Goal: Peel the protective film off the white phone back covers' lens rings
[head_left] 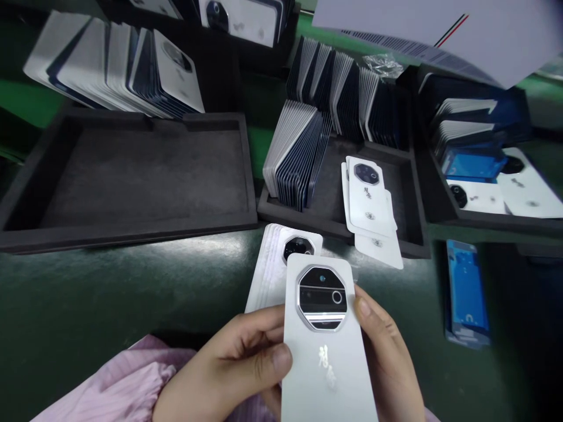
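A white phone back cover [328, 363] with an octagonal camera window is tilted up toward me, its lower end cut off by the frame. My left hand [237, 363] grips its left edge, the thumb lying near the front edge. On the right edge, the fingers of my right hand [387, 346] are closed around it. Just behind the held cover, a stack of similar white covers [268, 275] lies on the dark green table [109, 299], partly hidden by it.
A black tray [145, 220] stands at left, with rows of covers [114, 64] behind it. Another black tray [334, 225] holds upright covers [294, 152] and loose white covers [365, 199]. Blue-filmed pieces [468, 287] lie at right. A white printed sheet [417, 29] overhangs the top right.
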Available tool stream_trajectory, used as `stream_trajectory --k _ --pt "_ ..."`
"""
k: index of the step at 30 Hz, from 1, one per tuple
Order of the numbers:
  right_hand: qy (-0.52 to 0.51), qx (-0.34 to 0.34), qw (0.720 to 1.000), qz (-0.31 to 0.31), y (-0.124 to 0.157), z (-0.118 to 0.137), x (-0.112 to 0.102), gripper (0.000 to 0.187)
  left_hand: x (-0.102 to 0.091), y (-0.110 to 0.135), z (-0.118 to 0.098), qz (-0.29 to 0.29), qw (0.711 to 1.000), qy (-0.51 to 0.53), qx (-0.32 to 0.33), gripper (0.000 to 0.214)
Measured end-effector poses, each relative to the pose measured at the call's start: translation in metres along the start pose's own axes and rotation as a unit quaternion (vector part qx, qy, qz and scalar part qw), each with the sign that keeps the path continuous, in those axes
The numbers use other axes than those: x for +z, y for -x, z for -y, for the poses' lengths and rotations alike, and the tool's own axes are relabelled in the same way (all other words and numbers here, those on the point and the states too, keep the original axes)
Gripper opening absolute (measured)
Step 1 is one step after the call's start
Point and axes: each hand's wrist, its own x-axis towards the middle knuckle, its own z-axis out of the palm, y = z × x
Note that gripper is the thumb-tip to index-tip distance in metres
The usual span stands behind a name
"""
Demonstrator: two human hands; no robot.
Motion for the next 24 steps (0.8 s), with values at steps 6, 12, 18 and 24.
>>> stream_trajectory --k 6,12,18,24 --pt "0.003 0.003 1.000 0.007 0.0025 -0.0008 -0.0030 0.026 0.0018 -0.0007 -0.0004 -0.034 0.999 0.014 -0.015 0.030" --pt "0.027 -0.026 0.999 -0.019 0.0045 -0.0030 -0.0047 0.027 0.0010 -0.0033 -0.0007 -0.051 0.998 0.004 -0.034 0.032" --pt "0.057 -0.125 0.990 -0.037 0.0041 -0.0043 -0.0031 0.026 0.0023 -0.0046 0.0028 -0.073 0.997 0.007 -0.015 0.029" --pt "0.106 -0.180 0.977 -0.035 0.0031 -0.0070 -0.0100 0.028 0.0030 -0.0044 0.0057 -0.054 0.999 0.005 0.002 0.027"
